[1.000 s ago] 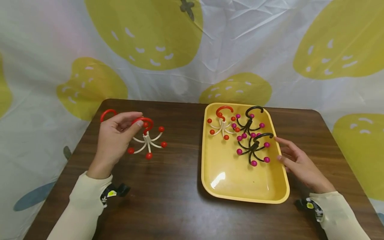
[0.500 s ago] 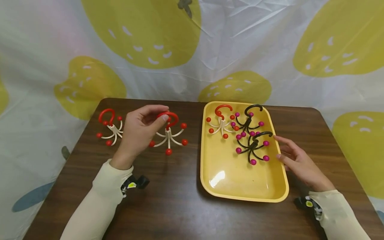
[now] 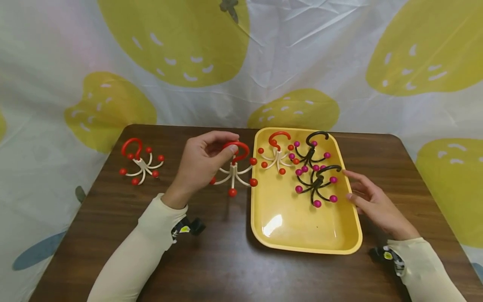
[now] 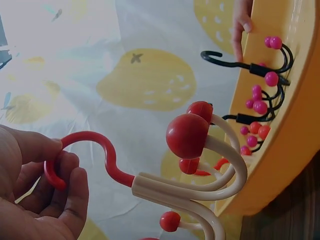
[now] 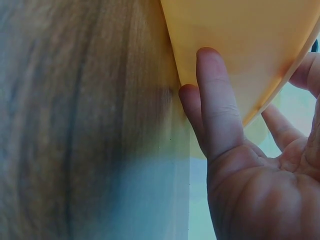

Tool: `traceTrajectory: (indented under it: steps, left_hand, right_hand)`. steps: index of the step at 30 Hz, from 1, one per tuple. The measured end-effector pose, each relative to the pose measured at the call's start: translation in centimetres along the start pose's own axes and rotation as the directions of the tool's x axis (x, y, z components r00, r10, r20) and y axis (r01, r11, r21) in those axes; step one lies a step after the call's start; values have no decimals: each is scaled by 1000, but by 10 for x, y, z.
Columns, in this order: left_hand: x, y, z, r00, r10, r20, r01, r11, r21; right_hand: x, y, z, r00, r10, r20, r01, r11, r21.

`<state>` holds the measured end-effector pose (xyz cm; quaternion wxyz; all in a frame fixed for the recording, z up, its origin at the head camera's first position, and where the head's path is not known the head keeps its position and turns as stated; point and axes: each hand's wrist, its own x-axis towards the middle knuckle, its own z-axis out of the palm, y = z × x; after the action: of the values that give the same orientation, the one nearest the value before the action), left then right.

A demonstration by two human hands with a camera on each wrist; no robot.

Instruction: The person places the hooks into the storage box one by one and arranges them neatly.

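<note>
My left hand (image 3: pixel 201 165) pinches the red hook of a white multi-arm hanger (image 3: pixel 233 170) with red ball tips, between thumb and fingers. The hanger hangs upright by the left rim of a yellow tray (image 3: pixel 279 226), its right-hand balls overlapping that rim in the head view. In the left wrist view, the hook (image 4: pixel 95 137) curves out from the fingers and the arms spread toward the tray. My right hand (image 3: pixel 377 205) rests against the tray's right side, fingers fairly straight along the outer wall (image 5: pixel 220 95) and thumb at the rim.
Inside the tray are a red-and-white hanger (image 3: pixel 278 157) and two black hangers (image 3: pixel 317 184) with pink balls. Another red-and-white hanger (image 3: pixel 141 165) stands at the left of the brown table (image 3: pixel 211 260). A fruit-patterned cloth (image 3: pixel 181 105) hangs behind.
My left hand has carried the hanger rightward from the table's left side to the tray's left edge, uncovering the other red-and-white hanger. My right hand has stayed at the tray.
</note>
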<state>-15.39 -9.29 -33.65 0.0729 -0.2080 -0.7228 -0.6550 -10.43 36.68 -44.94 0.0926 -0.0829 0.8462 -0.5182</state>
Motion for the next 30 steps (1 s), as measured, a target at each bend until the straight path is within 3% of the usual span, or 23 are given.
traceTrajectory:
  steps: [23,30]
  left_hand:
    - [15,-13,66,992,-16,125,28,995,-99]
    - [17,-20,84,986,-12,165,25,997,-74]
  right_hand:
    - [0,-1,-1,1000,4,-1,-4,1000,-4]
    - [0,0,-1,1000,6,-5,-6,1000,-21]
